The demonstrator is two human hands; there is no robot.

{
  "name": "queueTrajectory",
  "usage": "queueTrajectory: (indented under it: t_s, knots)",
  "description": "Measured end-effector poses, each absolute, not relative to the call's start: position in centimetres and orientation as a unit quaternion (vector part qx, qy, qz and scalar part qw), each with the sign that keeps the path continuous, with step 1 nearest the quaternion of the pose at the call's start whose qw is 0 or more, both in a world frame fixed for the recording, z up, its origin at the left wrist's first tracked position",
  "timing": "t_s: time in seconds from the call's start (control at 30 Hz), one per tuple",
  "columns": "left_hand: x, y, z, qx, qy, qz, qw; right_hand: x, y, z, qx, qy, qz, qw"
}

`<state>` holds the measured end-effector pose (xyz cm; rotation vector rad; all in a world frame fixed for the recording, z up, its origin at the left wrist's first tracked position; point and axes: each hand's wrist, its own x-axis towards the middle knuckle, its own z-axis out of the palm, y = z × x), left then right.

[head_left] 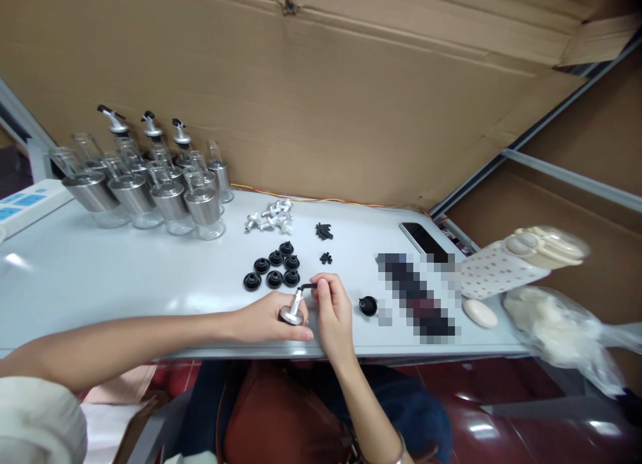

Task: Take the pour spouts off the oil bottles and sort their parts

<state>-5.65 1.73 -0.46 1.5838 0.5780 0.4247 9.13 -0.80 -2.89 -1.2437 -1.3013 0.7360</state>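
My left hand [273, 317] is closed around the wide base of a silver pourer spout [295, 306], its neck pointing up and slightly right. At the tip of that neck sits a thin black flip cap [307, 286], pinched between the thumb and fingers of my right hand [333, 310]. Both hands are just above the front part of the table. Behind them stand several black rubber stoppers [274, 279]. Another black stopper [368, 306] lies on its side, right of my right hand.
Glass bottles with steel sleeves [168, 200] crowd the back left, some with pourers fitted. Silver spouts [271, 216], black caps [324, 230] and tiny black pieces [326, 257] lie mid-table. At right are a phone [425, 241], a dotted tumbler [501, 270] and a plastic bag [546, 323].
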Motion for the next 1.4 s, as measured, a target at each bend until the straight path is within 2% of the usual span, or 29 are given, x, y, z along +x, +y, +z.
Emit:
queueTrajectory:
  t_s: [0.17,0.27,0.4,0.53,0.67,0.87,1.2,1.37,1.4]
  knots:
    - [-5.8,1.7,-0.5,0.704,0.236,0.202,0.639,9.0,-1.1,-2.4,-0.501,-0.525,0.364,0.584]
    - [-6.0,1.7,-0.7,0.685,0.225,0.202,0.662,9.7,-0.9,-0.7,-0.504,-0.557,0.343,0.564]
    - [-6.2,1.8,-1.3,0.621,0.22,0.178,0.731,11.7,1.2,2.3,-0.546,-0.614,0.28,0.497]
    - [-6.0,1.7,-1.4,0.6,0.252,0.184,0.737,13.6,5.7,3.8,-0.603,-0.648,0.223,0.408]
    - [-5.8,1.5,-1.2,0.603,0.258,0.202,0.728,14.7,10.4,3.3,-0.681,-0.674,0.111,0.263]
    - [-5.8,1.4,-1.1,0.611,0.25,0.2,0.724,15.8,13.8,0.9,-0.695,-0.687,0.077,0.2]
    - [-5.8,1.3,-0.9,0.622,0.263,0.177,0.716,16.0,14.3,-0.4,-0.697,-0.699,0.021,0.157]
    - [-5.7,1.4,-0.7,0.612,0.267,0.196,0.718,14.9,11.2,1.7,-0.661,-0.721,0.025,0.206]
    - [-5.7,1.4,-0.8,0.608,0.265,0.203,0.72,14.5,9.8,2.2,-0.629,-0.732,0.085,0.248]
